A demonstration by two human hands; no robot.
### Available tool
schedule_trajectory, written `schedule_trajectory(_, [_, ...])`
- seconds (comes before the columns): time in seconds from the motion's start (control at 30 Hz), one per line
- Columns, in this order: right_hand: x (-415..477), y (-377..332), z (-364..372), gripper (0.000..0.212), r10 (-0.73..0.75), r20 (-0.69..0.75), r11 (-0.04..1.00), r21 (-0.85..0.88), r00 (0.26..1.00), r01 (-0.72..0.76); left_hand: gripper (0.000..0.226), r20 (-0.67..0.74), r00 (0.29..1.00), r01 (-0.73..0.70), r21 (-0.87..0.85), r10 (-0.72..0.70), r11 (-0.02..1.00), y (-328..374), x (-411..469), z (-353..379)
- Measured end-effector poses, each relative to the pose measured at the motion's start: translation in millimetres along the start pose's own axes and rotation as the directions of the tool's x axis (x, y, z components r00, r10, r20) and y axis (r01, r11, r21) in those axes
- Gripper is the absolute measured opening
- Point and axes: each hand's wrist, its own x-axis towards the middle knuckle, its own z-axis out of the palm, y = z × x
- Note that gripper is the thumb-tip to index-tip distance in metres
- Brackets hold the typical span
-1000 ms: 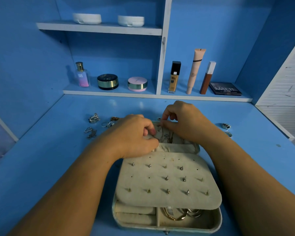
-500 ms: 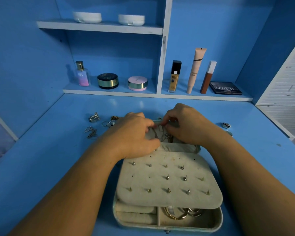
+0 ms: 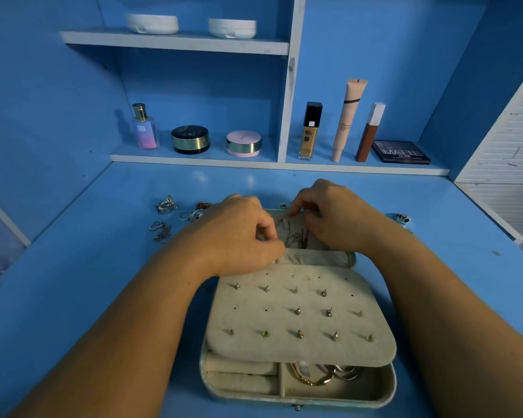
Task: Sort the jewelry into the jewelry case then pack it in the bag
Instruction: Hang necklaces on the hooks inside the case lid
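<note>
The beige jewelry case (image 3: 375,390) lies open on the blue desk. Its earring flap (image 3: 299,315), studded with several earrings, is folded over the base. Bracelets (image 3: 323,377) sit in the front right compartment. Both hands work over the raised lid pocket (image 3: 311,257) behind the flap. My left hand (image 3: 239,236) pinches one end of a thin necklace chain (image 3: 296,238). My right hand (image 3: 332,218) pinches the chain's upper end by the lid's top edge. Loose jewelry (image 3: 163,218) lies to the left and rings (image 3: 403,218) to the right. No bag is in view.
A low shelf at the back holds a perfume bottle (image 3: 144,128), two compacts (image 3: 191,139), foundation tubes (image 3: 347,119) and a palette (image 3: 400,152). White containers (image 3: 151,23) sit on the upper shelf. A white slatted panel (image 3: 507,164) borders the right.
My right hand has shifted slightly back toward the lid's top edge, and my left fingers have closed more tightly on the chain. The case has stayed in place.
</note>
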Motion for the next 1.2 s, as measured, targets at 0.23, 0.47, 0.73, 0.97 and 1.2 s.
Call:
schedule_trajectory(0.23, [-3.9,-4.7,-7.6,0.036,0.056,0.125,0.998,-0.029,0.991,-0.053,0.017,0.044,0.995,0.083,0.109,-0.089,0.991,-1.9,0.7,1.6])
schedule_trajectory(0.47, [-14.3,-20.7,-15.5,0.039,0.032,0.263,0.999,0.009,0.964,-0.036,0.015,0.137,0.980,0.155,-0.053,-0.147,0.986,-3.2,0.9,-2.7])
schedule_trajectory(0.73, [-15.1,-26.0,-7.3,0.028,0.051,0.288,0.998,0.008,0.956,-0.055,0.009,0.097,0.988,0.117,0.016,-0.118,0.993,-8.6,3.8,-0.1])
schedule_trajectory(0.97, [-19.2,-22.4,-6.4,0.021,0.025,0.225,0.997,0.060,0.974,-0.039,0.011,-0.113,0.989,0.099,-0.023,-0.101,0.995,-10.8,-11.0,-8.9])
schedule_trajectory(1.2, [-19.1,-23.3,-9.4,0.017,0.022,0.181,0.999,0.033,0.983,-0.028,0.060,-0.297,0.934,0.237,0.103,-0.197,0.966,-45.9,-74.4,-2.4])
